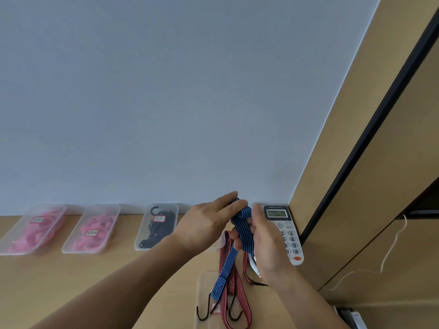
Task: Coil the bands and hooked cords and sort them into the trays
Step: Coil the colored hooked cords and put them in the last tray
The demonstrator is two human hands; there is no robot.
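A blue cord (242, 222) with thin white stripes is held low and right of centre, its top rolled into a coil and its hooked tail hanging. The coil is pinched by the left hand (206, 225); the strap is gripped by the right hand (268, 248). A red cord (236, 281) lies beneath.

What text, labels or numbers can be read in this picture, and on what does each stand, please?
"2", "3", "6", "9", "#": telephone keys.
Telephone brand line and display: too blurred.
Red-bordered labels on left tray, middle tray, black-cord tray and near tray: too blurred.
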